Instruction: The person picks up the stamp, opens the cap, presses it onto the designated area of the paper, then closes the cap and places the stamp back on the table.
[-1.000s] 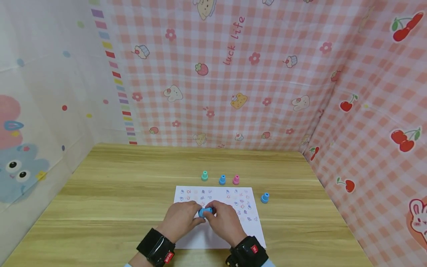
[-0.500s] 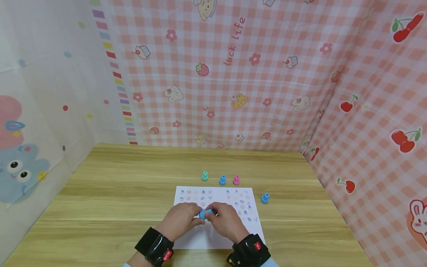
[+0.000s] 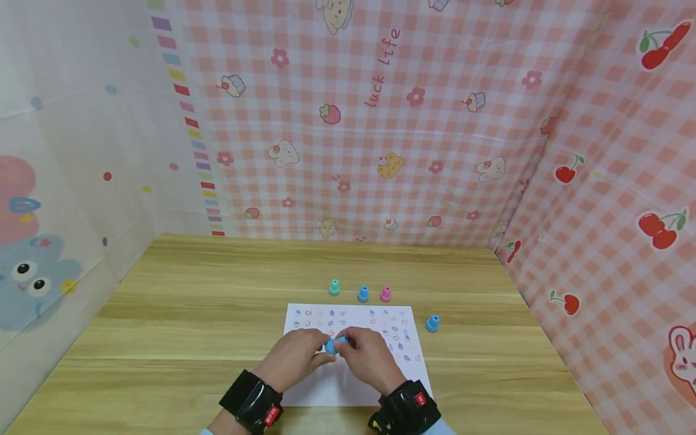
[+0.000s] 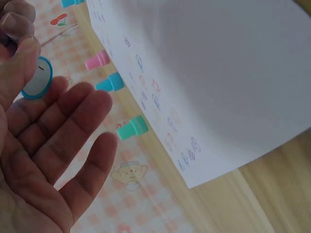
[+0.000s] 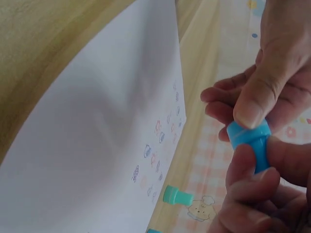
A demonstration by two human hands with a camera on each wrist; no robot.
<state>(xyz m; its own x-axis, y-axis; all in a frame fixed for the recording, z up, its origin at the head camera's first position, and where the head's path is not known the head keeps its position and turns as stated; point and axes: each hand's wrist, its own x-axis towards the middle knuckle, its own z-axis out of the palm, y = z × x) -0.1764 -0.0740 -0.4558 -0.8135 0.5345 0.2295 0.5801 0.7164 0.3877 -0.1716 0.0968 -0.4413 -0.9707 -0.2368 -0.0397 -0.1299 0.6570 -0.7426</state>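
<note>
1. Head view: my left hand (image 3: 296, 356) and right hand (image 3: 370, 356) meet above the white paper (image 3: 331, 389), the fingers of each curled in a pinch on the same held blue stamp (image 3: 330, 346). It lies tipped nearly sideways over the paper's middle. I grip it from both ends, I judge, so that neither end can slip or twist freely.

2. Head view, around the paper: just beyond its far edge a green stamp (image 3: 334, 287), a second blue stamp (image 3: 363, 294) and a pink stamp (image 3: 385, 294) stand on the bench (image 3: 217, 302); a third blue stamp (image 3: 432, 324) stands beside its right edge. They rest broad end down, probably because that is steadiest, and off the paper, which leaves its small printed marks (image 3: 372, 322) uncovered.

3. Left wrist view: beside my left thumb I see the held stamp's pale round end (image 4: 38, 80), rimmed in blue. My other left fingers spread loosely, perhaps leaving the pinch room; where my forefinger bears, I cannot tell here.

4. Right wrist view: my left thumb presses the held stamp's wide end, while my right thumb and forefinger close on its narrow part, presumably because that slimmer part suits a fingertip hold. The stamp is raised clear of the paper.
</note>
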